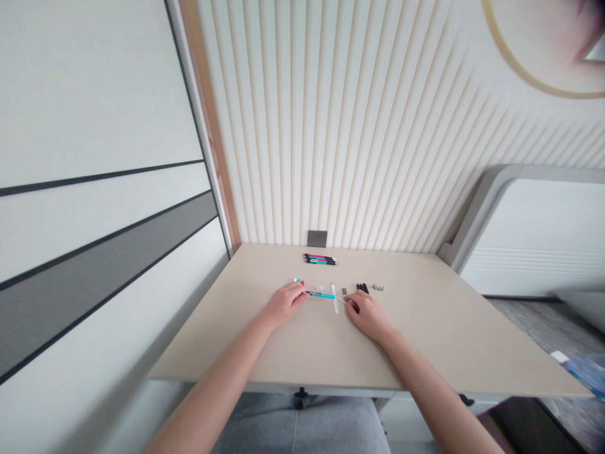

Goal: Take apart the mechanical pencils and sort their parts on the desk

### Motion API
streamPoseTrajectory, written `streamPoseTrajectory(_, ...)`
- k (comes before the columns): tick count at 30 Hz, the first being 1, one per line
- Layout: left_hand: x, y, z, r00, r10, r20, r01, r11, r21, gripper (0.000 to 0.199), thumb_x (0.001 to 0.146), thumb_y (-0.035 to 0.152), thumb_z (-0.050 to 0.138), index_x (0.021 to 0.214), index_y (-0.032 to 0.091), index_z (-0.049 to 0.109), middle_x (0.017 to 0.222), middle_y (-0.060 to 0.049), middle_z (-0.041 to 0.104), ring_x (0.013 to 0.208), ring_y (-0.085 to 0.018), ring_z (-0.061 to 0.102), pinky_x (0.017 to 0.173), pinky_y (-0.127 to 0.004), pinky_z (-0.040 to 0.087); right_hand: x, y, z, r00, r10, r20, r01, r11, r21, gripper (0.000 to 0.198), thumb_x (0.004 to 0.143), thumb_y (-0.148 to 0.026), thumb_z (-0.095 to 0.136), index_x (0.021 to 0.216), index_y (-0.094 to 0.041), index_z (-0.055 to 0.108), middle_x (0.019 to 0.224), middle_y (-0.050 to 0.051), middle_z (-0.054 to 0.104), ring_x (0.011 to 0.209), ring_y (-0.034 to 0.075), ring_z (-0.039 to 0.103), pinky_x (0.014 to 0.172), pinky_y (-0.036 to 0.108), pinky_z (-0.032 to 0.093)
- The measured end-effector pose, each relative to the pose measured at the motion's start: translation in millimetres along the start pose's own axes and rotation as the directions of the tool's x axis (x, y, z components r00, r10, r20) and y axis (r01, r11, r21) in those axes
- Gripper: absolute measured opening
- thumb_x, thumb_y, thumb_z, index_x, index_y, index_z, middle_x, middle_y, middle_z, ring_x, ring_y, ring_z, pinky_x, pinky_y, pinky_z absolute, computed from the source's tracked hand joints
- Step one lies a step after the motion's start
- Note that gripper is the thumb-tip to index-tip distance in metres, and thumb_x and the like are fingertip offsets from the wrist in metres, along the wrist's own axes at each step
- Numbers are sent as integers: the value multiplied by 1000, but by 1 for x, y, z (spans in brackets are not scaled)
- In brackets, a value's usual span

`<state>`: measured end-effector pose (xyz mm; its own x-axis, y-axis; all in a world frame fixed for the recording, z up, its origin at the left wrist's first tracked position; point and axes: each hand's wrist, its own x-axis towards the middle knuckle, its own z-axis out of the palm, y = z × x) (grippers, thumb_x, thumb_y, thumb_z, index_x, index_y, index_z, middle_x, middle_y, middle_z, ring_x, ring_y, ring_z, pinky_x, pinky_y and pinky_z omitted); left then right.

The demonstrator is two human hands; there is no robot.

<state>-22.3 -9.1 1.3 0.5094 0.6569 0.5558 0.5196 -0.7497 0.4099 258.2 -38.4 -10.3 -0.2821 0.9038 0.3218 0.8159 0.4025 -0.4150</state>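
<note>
My left hand (286, 304) is closed on the dark end of a blue pen barrel (324, 295), which points right, just above the desk or resting on it. In the fingers of my right hand (367, 315) is a thin white pen refill (341, 300). The refill's left end is at the barrel's open end; I cannot tell whether it is inside. White refills (336, 308) lie upright in view beneath the barrel's tip. Small red, blue and white pieces (299, 281) sit beyond my left hand. Black pen grips (362, 288) lie just past my right hand.
Several pens (320, 259) lie together near the back of the beige desk (265, 353). Small metal tips (377, 287), a grey piece (345, 291) and tiny whitish parts (320, 287) lie mid-desk. A ribbed wall with a dark socket (317, 238) stands behind; a white cabinet (94, 252) borders the left.
</note>
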Motion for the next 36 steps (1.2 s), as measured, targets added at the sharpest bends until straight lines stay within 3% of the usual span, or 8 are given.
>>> streamPoseTrajectory(4,-1,1,1,999,15,39,-15,1000,-9,21,96,30,48,99,20,65,91,-5,67,86,-16,62,80,-29,50,0,-4,-4,998,-36,-42,35,999,-12,23,91,-32,49,103,-22,67,92,7,63,83,19,61,76,30,44)
streamPoseTrajectory(7,-1,2,1,997,34,70,-35,999,-1,20,95,30,50,99,20,65,92,-5,68,87,-17,63,80,-28,50,-1,-11,-8,988,-137,-66,137,991,0,28,93,-35,49,115,-23,62,96,7,63,90,20,60,84,34,43)
streamPoseTrajectory(10,-2,5,1,993,80,92,-82,997,14,19,94,30,50,98,19,65,91,-5,68,86,-17,63,81,-28,49,-1,-20,-8,963,-270,1,270,963,3,29,95,-36,48,118,-25,60,100,8,64,91,21,59,85,36,41)
streamPoseTrajectory(14,-2,10,0,984,148,97,-149,989,0,19,94,30,51,93,18,65,87,-6,68,85,-16,62,82,-28,48,0,-28,-4,927,-365,83,368,930,-25,27,98,-35,42,107,-24,65,91,7,65,88,20,59,81,35,38)
streamPoseTrajectory(22,-2,12,-1,990,139,27,-137,989,-48,17,92,29,53,88,17,64,78,-5,64,76,-15,59,75,-27,48,1,-26,0,925,-367,99,372,927,-37,24,97,-35,45,103,-23,66,90,5,64,87,19,58,78,33,37)
streamPoseTrajectory(28,-3,12,-3,995,93,-26,-95,993,-74,16,92,27,51,85,17,62,72,-3,59,69,-13,55,68,-24,46,1,-25,3,917,-387,100,393,918,-48,26,97,-33,47,88,-21,68,85,4,63,84,18,57,77,32,37)
streamPoseTrajectory(36,-2,13,-6,996,78,-33,-81,993,-84,14,92,25,50,86,17,61,72,-2,57,68,-12,53,66,-23,44,0,-26,2,936,-343,79,345,938,-16,21,95,-35,51,106,-22,64,92,4,64,89,18,59,80,31,39)
